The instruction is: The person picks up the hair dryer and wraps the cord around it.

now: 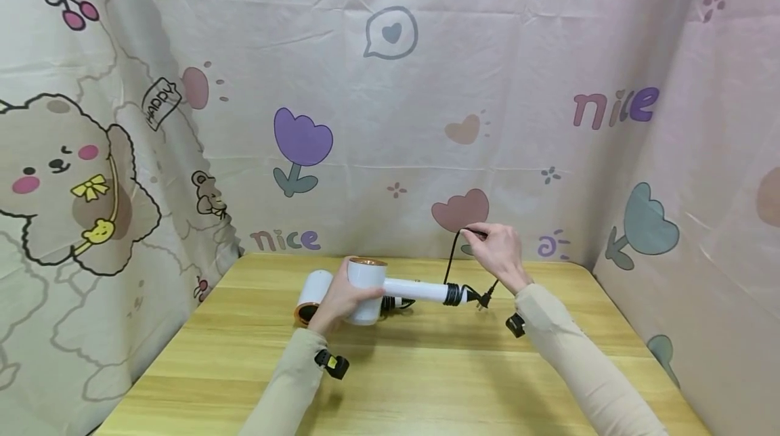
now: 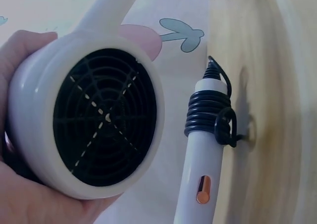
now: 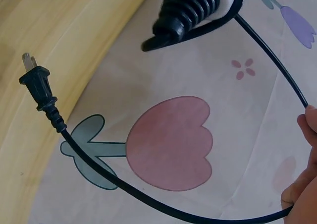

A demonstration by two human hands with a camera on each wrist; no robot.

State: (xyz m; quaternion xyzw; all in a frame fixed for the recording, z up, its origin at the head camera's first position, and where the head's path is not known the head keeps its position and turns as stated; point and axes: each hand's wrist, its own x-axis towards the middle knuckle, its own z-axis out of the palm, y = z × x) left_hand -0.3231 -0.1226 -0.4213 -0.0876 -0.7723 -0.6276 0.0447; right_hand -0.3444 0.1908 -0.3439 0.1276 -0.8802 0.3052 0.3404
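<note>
My left hand (image 1: 338,297) grips the round head of a white hair dryer (image 1: 367,297), whose handle points right. The left wrist view shows its dark grille (image 2: 106,117) face on. Black cord is wound around the handle's end. My right hand (image 1: 501,250) is raised above that end and pinches a loose length of the cord (image 1: 451,256). From this hand the cord's free end hangs down to a two-pin plug (image 3: 37,85). Behind the held dryer, a second white hair dryer (image 1: 315,288) lies on the table, its own cord (image 2: 208,112) coiled around its handle.
The wooden table (image 1: 426,382) reaches back to a patterned cloth (image 1: 378,97), which also hangs along both sides. A small black device (image 1: 332,363) is strapped on the left wrist and another (image 1: 515,325) on the right.
</note>
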